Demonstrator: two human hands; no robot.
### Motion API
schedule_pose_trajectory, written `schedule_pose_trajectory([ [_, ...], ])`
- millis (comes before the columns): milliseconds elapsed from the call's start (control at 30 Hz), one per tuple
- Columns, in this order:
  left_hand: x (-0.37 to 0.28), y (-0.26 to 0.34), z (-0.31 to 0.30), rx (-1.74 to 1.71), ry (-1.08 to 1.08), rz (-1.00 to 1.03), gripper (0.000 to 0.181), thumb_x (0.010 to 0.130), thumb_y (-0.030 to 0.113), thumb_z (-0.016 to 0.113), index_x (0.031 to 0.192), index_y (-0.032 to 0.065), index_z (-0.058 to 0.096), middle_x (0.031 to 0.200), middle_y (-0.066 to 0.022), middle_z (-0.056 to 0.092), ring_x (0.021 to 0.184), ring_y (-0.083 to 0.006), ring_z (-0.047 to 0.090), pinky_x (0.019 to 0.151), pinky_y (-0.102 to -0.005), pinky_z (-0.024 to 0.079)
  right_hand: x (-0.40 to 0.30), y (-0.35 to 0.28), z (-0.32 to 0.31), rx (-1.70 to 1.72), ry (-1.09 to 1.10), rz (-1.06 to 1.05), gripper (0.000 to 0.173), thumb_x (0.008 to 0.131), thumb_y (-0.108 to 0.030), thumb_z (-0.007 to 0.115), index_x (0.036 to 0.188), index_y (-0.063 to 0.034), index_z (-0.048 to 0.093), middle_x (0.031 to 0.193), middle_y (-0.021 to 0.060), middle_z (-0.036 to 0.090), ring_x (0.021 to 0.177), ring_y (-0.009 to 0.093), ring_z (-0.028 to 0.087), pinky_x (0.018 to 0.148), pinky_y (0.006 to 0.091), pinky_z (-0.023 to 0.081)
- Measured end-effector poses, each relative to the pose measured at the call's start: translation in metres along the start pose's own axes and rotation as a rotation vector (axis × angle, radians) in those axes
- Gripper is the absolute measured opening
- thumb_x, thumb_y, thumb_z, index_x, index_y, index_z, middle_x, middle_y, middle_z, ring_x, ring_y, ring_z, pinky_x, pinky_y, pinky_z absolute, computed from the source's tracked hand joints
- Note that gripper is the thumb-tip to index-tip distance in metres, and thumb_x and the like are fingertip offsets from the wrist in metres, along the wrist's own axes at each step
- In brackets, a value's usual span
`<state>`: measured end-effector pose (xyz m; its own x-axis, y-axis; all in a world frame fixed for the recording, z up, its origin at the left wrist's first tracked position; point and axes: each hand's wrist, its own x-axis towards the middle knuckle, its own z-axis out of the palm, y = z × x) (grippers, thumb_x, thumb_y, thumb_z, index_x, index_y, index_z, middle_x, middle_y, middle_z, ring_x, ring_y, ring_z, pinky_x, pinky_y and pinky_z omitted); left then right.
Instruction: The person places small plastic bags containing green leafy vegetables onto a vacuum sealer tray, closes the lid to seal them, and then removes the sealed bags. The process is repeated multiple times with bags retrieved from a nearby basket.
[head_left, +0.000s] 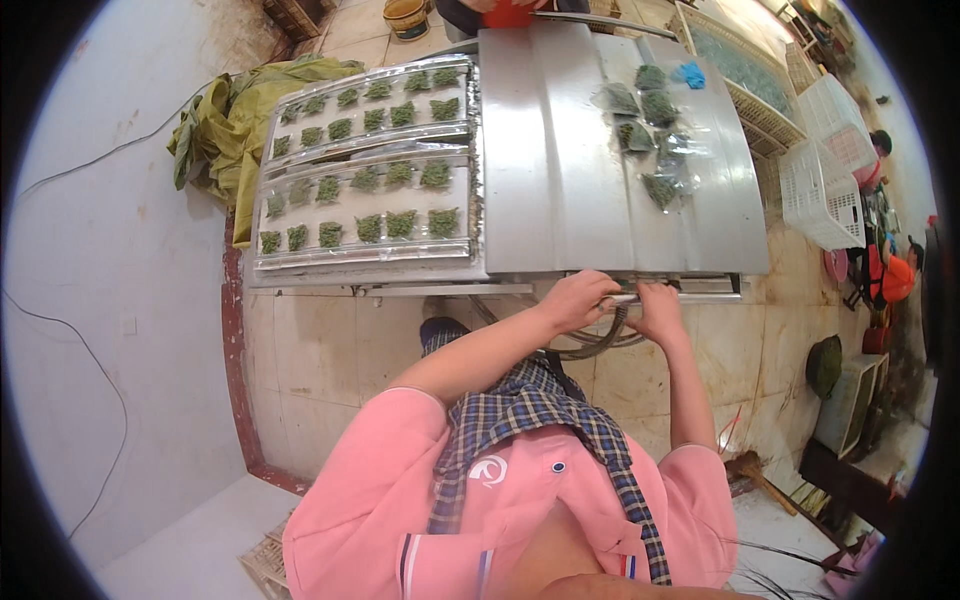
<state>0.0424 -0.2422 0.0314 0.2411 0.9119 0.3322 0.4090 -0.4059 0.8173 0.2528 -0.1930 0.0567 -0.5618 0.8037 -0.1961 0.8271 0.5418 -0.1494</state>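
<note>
My left hand (581, 301) curls over a metal bar (622, 298) at the front edge of a stainless steel machine, which looks like a double-chamber vacuum packer. Close beside it, my right hand (660, 311) grips the same bar; its fingertips are partly hidden. Dark hoses (604, 343) hang just below both hands. Above the hands spreads the broad steel lid (559, 150), covering the machine's right half. On its right part lie several clear bags of green plant pieces (658, 109) and a crumpled blue item (690, 75). Similar small bags (399, 174) line the uncovered left bed (360, 206) in rows.
Olive-green cloth (225, 135) is heaped against the machine's left end. Rightward stand a cream crate of clear bags (739, 64) and white plastic crates (821, 195). A person in orange (896, 277) is farther right. Someone's hands and a red item (506, 13) show at the far side.
</note>
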Motion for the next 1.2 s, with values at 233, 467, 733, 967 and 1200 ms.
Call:
schedule_pose_trajectory([
  [233, -0.098, -0.085, -0.167, -0.051, 0.226, -0.330, 0.030, 0.082, 0.019, 0.069, 0.110, 0.0097, 0.063, 0.104, -0.0117, 0.064, 0.097, -0.0272, 0.060, 0.084, -0.0373, 0.050, 0.070, -0.223, -0.043, 0.829, -0.034, -0.133, 0.057, 0.078, -0.030, 0.073, 0.123, 0.0020, 0.057, 0.117, 0.0184, 0.064, 0.109, 0.030, 0.062, 0.094, 0.0347, 0.047],
  [467, -0.249, -0.202, -0.390, 0.475, 0.528, -0.456, 0.069, 0.069, 0.048, 0.077, 0.123, 0.0104, 0.056, 0.127, -0.0202, 0.051, 0.120, -0.0385, 0.044, 0.102, -0.0498, 0.035, 0.227, -0.345, 0.110, 0.219, 0.159, 0.265, 0.108, 0.060, -0.055, 0.082, 0.144, -0.0077, 0.034, 0.150, 0.0315, 0.011, 0.136, 0.049, 0.021, 0.109, 0.0551, 0.025],
  [733, -0.341, -0.229, -0.526, 0.887, 0.166, -0.988, 0.116, 0.046, 0.056, 0.086, 0.145, 0.0353, 0.030, 0.145, -0.0283, 0.030, 0.131, -0.0474, 0.030, 0.106, -0.0551, 0.029, 0.286, -0.540, 0.117, 0.583, 0.014, 0.008, 0.090, 0.058, -0.034, 0.086, 0.136, -0.0152, 0.045, 0.131, 0.0235, 0.039, 0.118, 0.040, 0.045, 0.098, 0.0440, 0.042],
  [967, -0.400, -0.304, -0.580, 0.468, 0.523, -0.785, 0.089, 0.057, 0.036, 0.083, 0.138, 0.0238, 0.046, 0.133, -0.0183, 0.047, 0.122, -0.0361, 0.045, 0.103, -0.0471, 0.036, 0.339, -0.664, 0.130, 0.819, -0.059, -0.140, 0.074, 0.065, -0.012, 0.074, 0.133, -0.0093, 0.045, 0.117, 0.0210, 0.051, 0.108, 0.036, 0.053, 0.093, 0.0405, 0.045],
  [1200, -0.394, -0.332, -0.624, -0.637, 1.074, -1.141, 0.048, 0.088, 0.044, 0.056, 0.129, 0.0201, 0.050, 0.120, 0.0007, 0.055, 0.092, -0.0119, 0.055, 0.066, -0.0258, 0.043, 0.413, -0.774, 0.134, 1.104, 0.006, -0.115, 0.068, 0.069, -0.009, 0.073, 0.132, -0.0046, 0.047, 0.120, 0.0195, 0.054, 0.098, 0.027, 0.061, 0.082, 0.0340, 0.052],
])
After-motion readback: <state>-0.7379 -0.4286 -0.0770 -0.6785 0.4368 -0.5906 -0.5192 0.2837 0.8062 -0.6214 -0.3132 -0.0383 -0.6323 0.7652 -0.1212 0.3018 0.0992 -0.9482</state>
